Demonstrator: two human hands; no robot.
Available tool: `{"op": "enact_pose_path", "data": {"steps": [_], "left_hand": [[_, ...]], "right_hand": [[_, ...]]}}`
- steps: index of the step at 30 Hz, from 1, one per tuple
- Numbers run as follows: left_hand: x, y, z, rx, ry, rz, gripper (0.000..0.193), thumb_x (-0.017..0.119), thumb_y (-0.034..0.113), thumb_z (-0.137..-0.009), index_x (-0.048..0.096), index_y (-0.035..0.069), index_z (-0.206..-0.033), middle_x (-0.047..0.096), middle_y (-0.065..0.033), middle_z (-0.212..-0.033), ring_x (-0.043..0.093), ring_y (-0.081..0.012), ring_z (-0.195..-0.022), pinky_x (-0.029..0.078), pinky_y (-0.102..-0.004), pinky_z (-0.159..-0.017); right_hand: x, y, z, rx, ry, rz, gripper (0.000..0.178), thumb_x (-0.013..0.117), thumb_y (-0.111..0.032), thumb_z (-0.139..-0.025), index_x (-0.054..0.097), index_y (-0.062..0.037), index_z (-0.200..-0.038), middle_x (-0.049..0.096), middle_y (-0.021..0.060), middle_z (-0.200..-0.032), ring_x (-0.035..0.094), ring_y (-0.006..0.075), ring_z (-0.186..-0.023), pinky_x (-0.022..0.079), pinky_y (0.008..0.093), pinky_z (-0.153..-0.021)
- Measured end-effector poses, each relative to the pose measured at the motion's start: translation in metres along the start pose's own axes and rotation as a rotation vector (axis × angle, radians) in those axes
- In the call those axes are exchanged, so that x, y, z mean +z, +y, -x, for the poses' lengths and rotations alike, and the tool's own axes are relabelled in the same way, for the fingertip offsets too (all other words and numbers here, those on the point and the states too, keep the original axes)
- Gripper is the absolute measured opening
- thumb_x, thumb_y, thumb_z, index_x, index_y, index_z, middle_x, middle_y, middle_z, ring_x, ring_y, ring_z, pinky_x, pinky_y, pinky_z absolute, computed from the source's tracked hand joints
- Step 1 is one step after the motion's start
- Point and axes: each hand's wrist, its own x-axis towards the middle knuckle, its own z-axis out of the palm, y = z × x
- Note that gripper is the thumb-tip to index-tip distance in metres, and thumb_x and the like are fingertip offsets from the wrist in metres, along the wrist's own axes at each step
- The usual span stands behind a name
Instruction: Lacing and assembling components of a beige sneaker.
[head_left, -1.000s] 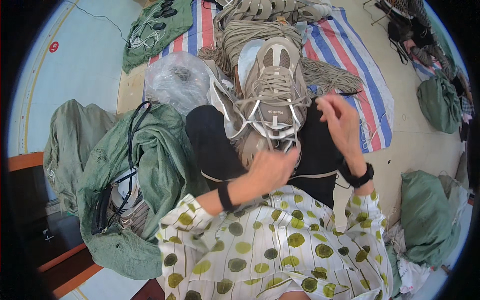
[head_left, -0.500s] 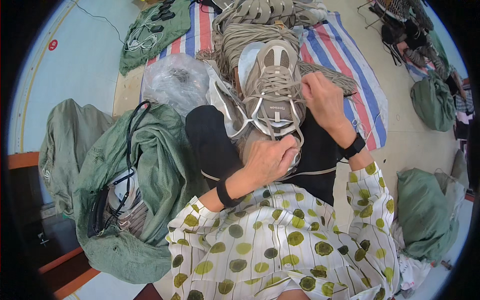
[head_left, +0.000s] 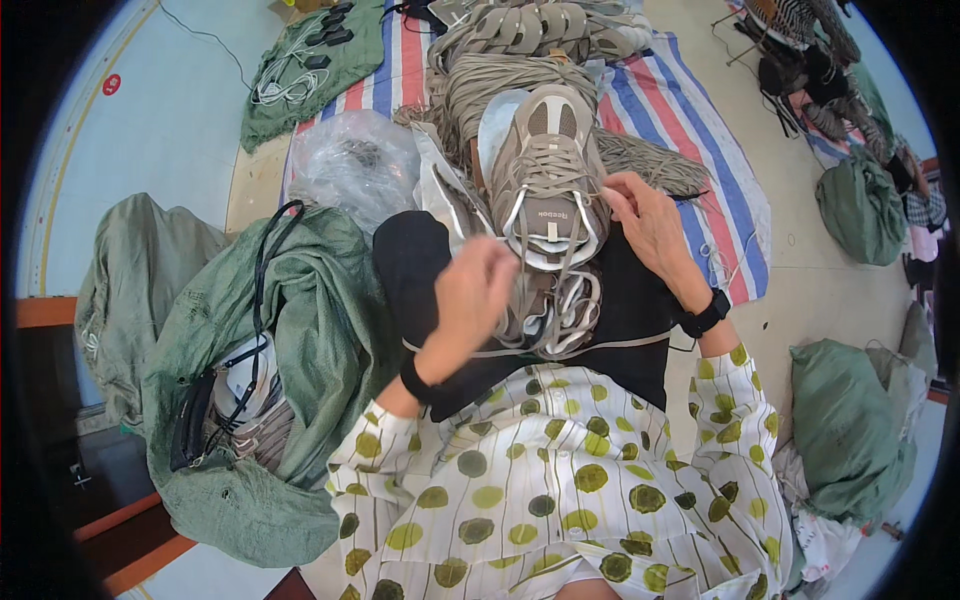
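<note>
A beige-grey sneaker (head_left: pixel 552 170) rests toe-away over my lap, with its shoelace (head_left: pixel 550 178) threaded across the upper. Beside its right edge, the thumb and forefinger of my right hand (head_left: pixel 648 228) come together on a strand of lace. My left hand (head_left: pixel 475 300) hovers just left of the sneaker's heel; motion smears its fingers, so I cannot see whether they hold a lace. Between my thighs lies another laced shoe (head_left: pixel 562 312), partly under the first one.
Bundles of beige laces (head_left: pixel 515 90) and a row of more shoes (head_left: pixel 530 30) lie ahead on a striped sheet (head_left: pixel 720 150). To the left are a clear plastic bag (head_left: pixel 355 165) and an open green sack (head_left: pixel 330 330) with shoes inside. Another green sack (head_left: pixel 850 430) sits at right.
My left hand has swung left and up, away from the heel, uncovering the shoe between my thighs. My right hand has dropped slightly and its fingers have loosened from a tighter curl.
</note>
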Motion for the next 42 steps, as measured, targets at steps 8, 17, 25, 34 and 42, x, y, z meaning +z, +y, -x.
{"op": "enact_pose_path", "data": {"steps": [8, 17, 25, 34, 42], "left_hand": [[0.023, 0.000, -0.058, -0.039, 0.177, -0.232, 0.011, 0.059, 0.016, -0.078, 0.057, 0.006, -0.078, 0.057, -0.0092, -0.074, 0.057, -0.0298, -0.069, 0.044, -0.0393, -0.058], [0.028, -0.019, -0.075, -0.163, 0.058, 0.051, 0.011, 0.057, 0.014, -0.078, 0.059, 0.004, -0.074, 0.054, -0.0036, -0.063, 0.053, -0.0136, -0.057, 0.041, -0.0308, -0.051], [-0.012, -0.018, -0.106, -0.195, -0.516, 0.518, 0.011, 0.050, 0.014, -0.086, 0.055, 0.005, -0.083, 0.053, 0.0038, -0.073, 0.048, -0.0049, -0.071, 0.038, -0.0195, -0.064], [-0.026, -0.032, -0.109, 0.029, -0.487, 0.318, 0.017, 0.049, 0.002, -0.081, 0.058, 0.002, -0.096, 0.055, -0.0006, -0.082, 0.052, -0.0092, -0.076, 0.043, -0.0216, -0.072], [-0.013, -0.024, -0.102, 0.121, -0.495, 0.257, 0.019, 0.059, -0.001, -0.074, 0.064, 0.002, -0.093, 0.055, -0.0034, -0.079, 0.055, -0.0109, -0.071, 0.044, -0.0233, -0.065]], "right_hand": [[0.014, -0.013, 0.006, -0.009, -0.021, -0.116, 0.021, 0.059, -0.021, -0.082, 0.059, -0.0010, -0.086, 0.061, 0.0122, -0.073, 0.059, 0.0243, -0.063, 0.045, 0.0322, -0.058], [0.015, -0.015, 0.001, -0.164, 0.129, 0.131, 0.008, 0.058, -0.012, -0.079, 0.058, -0.0046, -0.082, 0.060, 0.0111, -0.076, 0.059, 0.0297, -0.063, 0.046, 0.0351, -0.057], [0.018, -0.002, -0.008, -0.021, 0.098, -0.237, 0.008, 0.059, -0.007, -0.081, 0.059, -0.0032, -0.088, 0.060, 0.0028, -0.076, 0.057, 0.0110, -0.061, 0.045, 0.0245, -0.057], [-0.005, 0.004, -0.018, 0.046, -0.368, -0.503, 0.019, 0.062, -0.009, -0.079, 0.059, 0.0005, -0.095, 0.059, 0.0017, -0.084, 0.057, 0.0085, -0.078, 0.045, 0.0224, -0.072], [0.002, 0.005, -0.020, -0.035, -0.297, -0.420, 0.010, 0.060, -0.006, -0.079, 0.064, -0.0012, -0.086, 0.060, 0.0031, -0.083, 0.060, 0.0129, -0.072, 0.046, 0.0257, -0.065]]}}
